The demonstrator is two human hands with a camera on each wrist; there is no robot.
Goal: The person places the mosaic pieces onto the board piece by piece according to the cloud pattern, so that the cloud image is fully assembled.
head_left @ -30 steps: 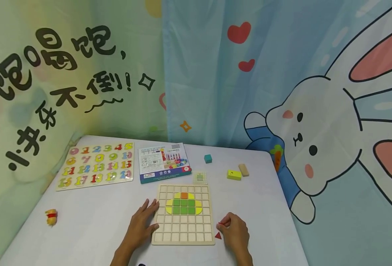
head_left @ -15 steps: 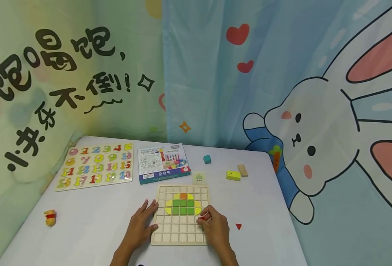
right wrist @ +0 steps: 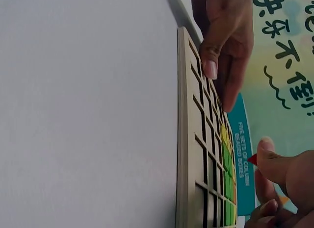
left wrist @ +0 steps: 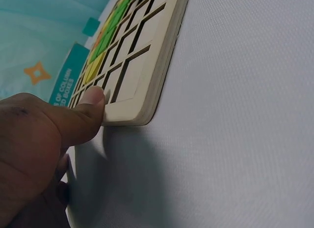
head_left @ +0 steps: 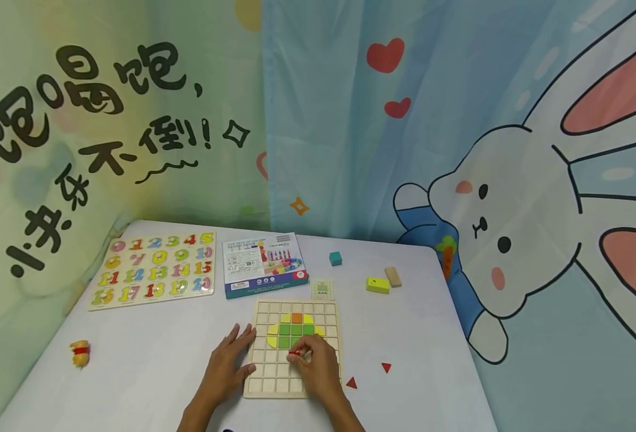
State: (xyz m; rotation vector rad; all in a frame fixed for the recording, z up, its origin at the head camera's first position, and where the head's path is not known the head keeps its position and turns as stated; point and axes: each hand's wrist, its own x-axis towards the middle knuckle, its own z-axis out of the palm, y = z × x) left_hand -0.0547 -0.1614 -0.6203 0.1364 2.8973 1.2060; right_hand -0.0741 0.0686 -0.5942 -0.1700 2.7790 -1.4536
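A wooden grid board point(head_left: 264, 311) lies on the table in front of me, with green, yellow and orange tiles point(head_left: 295, 331) filling its upper middle. My left hand point(head_left: 240, 345) rests flat on the board's left edge, its thumb point(left wrist: 91, 98) pressing the frame point(left wrist: 142, 90). My right hand point(head_left: 299, 354) hovers over the board's lower middle and pinches a small red piece point(head_left: 294, 355) between thumb point(right wrist: 274, 164) and finger; the red tip point(right wrist: 253, 160) shows above the board point(right wrist: 189, 139). Two loose red triangles point(head_left: 352, 383) point(head_left: 386, 367) lie on the table right of the board.
Behind the board are a number puzzle point(head_left: 156, 270), a printed box point(head_left: 264, 266), a small pattern card point(head_left: 322, 289), a teal cube point(head_left: 336, 258), a yellow block point(head_left: 378, 285) and a tan block point(head_left: 393, 276). A small toy point(head_left: 79, 353) sits at the left. Cartoon curtains surround the table.
My right hand has moved left, from the table beside the board's right edge to over its lower middle, carrying the red piece. My left hand has stayed put.
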